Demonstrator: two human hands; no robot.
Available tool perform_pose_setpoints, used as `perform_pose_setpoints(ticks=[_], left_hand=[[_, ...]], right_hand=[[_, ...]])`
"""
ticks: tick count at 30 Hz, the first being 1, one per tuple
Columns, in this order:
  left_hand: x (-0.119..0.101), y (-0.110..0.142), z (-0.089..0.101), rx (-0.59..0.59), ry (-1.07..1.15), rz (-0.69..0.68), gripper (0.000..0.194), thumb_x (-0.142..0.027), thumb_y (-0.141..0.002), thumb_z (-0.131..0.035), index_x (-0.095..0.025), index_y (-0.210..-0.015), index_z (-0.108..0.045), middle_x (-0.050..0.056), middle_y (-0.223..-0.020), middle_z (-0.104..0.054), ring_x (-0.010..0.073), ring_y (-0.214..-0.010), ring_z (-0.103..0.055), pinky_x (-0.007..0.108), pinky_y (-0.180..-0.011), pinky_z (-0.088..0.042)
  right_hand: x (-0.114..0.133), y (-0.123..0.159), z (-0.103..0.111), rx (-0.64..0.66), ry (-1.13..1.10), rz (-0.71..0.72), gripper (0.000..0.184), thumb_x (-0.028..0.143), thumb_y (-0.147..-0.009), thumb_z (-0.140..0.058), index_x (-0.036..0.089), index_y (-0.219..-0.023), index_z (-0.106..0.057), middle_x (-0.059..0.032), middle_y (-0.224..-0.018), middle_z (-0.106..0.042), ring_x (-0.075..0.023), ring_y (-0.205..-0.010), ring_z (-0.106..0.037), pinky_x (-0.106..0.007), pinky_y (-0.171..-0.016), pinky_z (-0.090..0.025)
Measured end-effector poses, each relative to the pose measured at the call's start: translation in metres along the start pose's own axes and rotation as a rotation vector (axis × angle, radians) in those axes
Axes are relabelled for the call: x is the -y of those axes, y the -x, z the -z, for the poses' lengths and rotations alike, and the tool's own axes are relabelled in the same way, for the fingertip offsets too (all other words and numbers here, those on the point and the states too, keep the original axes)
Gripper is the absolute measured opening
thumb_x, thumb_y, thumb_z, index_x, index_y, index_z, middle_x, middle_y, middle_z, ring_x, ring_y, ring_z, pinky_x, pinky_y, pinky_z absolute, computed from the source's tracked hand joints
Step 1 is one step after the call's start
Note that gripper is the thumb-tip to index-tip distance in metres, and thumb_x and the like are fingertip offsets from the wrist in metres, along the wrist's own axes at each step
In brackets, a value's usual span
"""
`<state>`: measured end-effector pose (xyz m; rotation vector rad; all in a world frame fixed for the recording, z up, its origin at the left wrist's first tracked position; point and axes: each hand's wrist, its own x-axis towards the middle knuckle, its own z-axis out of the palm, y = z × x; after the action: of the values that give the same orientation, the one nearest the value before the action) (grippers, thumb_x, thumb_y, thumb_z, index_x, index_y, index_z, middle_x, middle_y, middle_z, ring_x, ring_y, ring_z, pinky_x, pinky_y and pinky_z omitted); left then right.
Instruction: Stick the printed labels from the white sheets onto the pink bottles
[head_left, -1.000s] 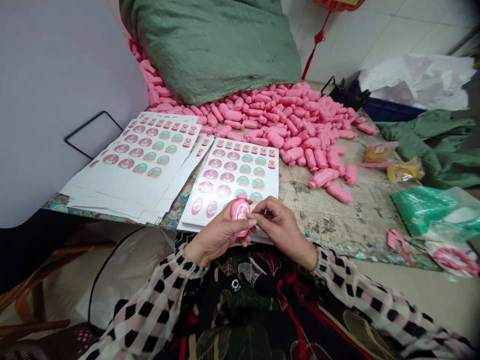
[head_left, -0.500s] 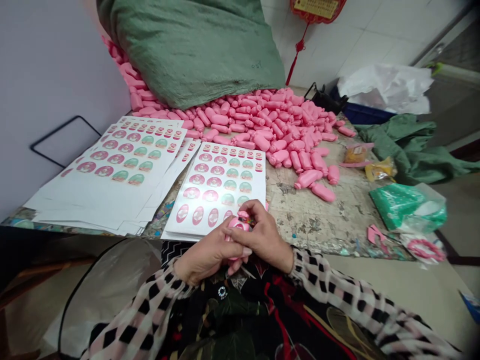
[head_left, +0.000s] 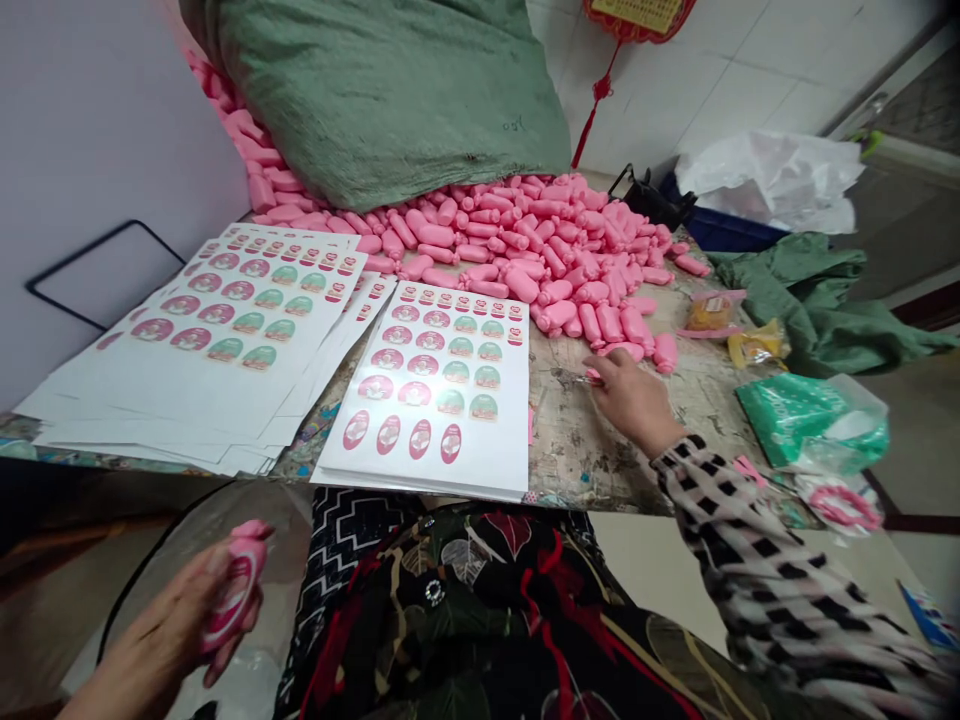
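Ideally, the left hand [head_left: 180,610], grasping a narrow-necked pink plastic bottle [head_left: 246,556] above a translucent plastic bag [head_left: 291,530], grips by the sides, sparing its oval pink-and-white label [head_left: 234,595]; the right hand [head_left: 636,402], its grip unclear, is at the near edge of the glossy pink bottle heap [head_left: 555,235].

Tabletop [head_left: 561,462] free right of sheets [head_left: 480,466]; bottle heap [head_left: 529,240] blocks behind.
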<state>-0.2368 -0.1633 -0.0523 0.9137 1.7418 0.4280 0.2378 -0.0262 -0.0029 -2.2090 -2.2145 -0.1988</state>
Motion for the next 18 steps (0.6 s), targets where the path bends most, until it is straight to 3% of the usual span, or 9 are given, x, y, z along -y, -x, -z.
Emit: perform_pose_setpoints(ticks=[2, 4, 7, 9, 11, 13, 15, 18], left_hand=[[0.032, -0.010, 0.016, -0.153, -0.077, -0.010, 0.035, -0.042, -0.082, -0.037, -0.027, -0.102, -0.062, -0.007, -0.068, -0.066, 0.0191, -0.056, -0.062, 0.032, -0.053, -0.054], [0.048, -0.016, 0.023, -0.261, -0.218, -0.052, 0.035, -0.033, -0.080, -0.037, -0.020, -0.091, -0.068, 0.001, -0.085, -0.071, 0.0212, -0.073, -0.068, 0.033, -0.065, -0.055], [0.035, -0.013, 0.018, -0.260, -0.432, -0.133, 0.034, -0.042, -0.077, -0.046, -0.022, -0.094, -0.068, 0.007, -0.101, -0.072, 0.0300, -0.091, -0.067, 0.043, -0.082, -0.052], [0.007, -0.004, 0.007, -0.130, -0.442, -0.168, 0.042, -0.052, -0.076, -0.048, -0.023, -0.102, -0.067, 0.007, -0.105, -0.071, 0.0290, -0.100, -0.064, 0.041, -0.090, -0.048], [-0.029, 0.008, -0.008, 0.050, -0.330, -0.188, 0.047, -0.055, -0.077, -0.048, -0.024, -0.108, -0.065, 0.006, -0.107, -0.070, 0.0256, -0.094, -0.066, 0.038, -0.087, -0.051], [-0.067, 0.018, -0.027, 0.126, -0.198, -0.233, 0.049, -0.054, -0.079, -0.048, -0.024, -0.115, -0.061, 0.005, -0.105, -0.070, 0.0231, -0.091, -0.066, 0.037, -0.088, -0.050], [-0.098, 0.025, -0.049, 0.199, -0.054, -0.350, 0.049, -0.049, -0.079, -0.054, -0.025, -0.122, -0.056, 0.006, -0.118, -0.065, 0.0227, -0.107, -0.060, 0.036, -0.095, -0.046], [-0.130, 0.027, -0.080, 0.463, 0.088, -0.507, 0.073, -0.035, -0.071, -0.070, -0.030, -0.137, -0.039, 0.005, -0.138, -0.049, 0.0220, -0.122, -0.048, 0.037, -0.102, -0.039]], right_hand=[[-0.015, -0.008, -0.004, 0.069, 0.155, 0.004, 0.038, 0.027, -0.087, -0.047, 0.025, -0.124, -0.052, -0.0131, -0.110, -0.054, -0.0230, -0.081, -0.059, -0.027, -0.054, -0.033], [-0.022, -0.013, -0.006, 0.144, 0.251, 0.058, 0.035, 0.029, -0.089, -0.043, 0.026, -0.121, -0.054, -0.0130, -0.107, -0.054, -0.0224, -0.078, -0.060, -0.026, -0.053, -0.031], [-0.022, -0.015, -0.005, 0.177, 0.284, 0.117, 0.032, 0.032, -0.090, -0.039, 0.023, -0.114, -0.058, -0.0118, -0.102, -0.056, -0.0215, -0.074, -0.060, -0.026, -0.053, -0.031], [-0.016, -0.012, 0.002, 0.099, 0.183, 0.091, 0.033, 0.032, -0.089, -0.042, 0.022, -0.117, -0.057, -0.0117, -0.102, -0.057, -0.0229, -0.079, -0.059, -0.027, -0.055, -0.034], [-0.003, -0.004, 0.013, -0.007, -0.102, 0.075, 0.033, 0.032, -0.087, -0.047, 0.021, -0.117, -0.056, -0.0108, -0.104, -0.059, -0.0235, -0.085, -0.059, -0.029, -0.061, -0.039], [0.020, 0.009, 0.029, 0.000, -0.574, 0.146, 0.032, 0.033, -0.085, -0.052, 0.021, -0.114, -0.056, -0.0080, -0.104, -0.061, -0.0210, -0.089, -0.058, -0.031, -0.071, -0.043], [0.052, 0.027, 0.045, 0.241, -1.079, 0.278, 0.030, 0.034, -0.086, -0.054, 0.022, -0.113, -0.056, -0.0054, -0.105, -0.062, -0.0179, -0.092, -0.058, -0.030, -0.077, -0.046], [0.100, 0.053, 0.062, 0.699, -1.410, 0.443, 0.032, 0.030, -0.082, -0.061, 0.023, -0.113, -0.057, -0.0016, -0.100, -0.063, -0.0131, -0.087, -0.059, -0.026, -0.077, -0.047]])
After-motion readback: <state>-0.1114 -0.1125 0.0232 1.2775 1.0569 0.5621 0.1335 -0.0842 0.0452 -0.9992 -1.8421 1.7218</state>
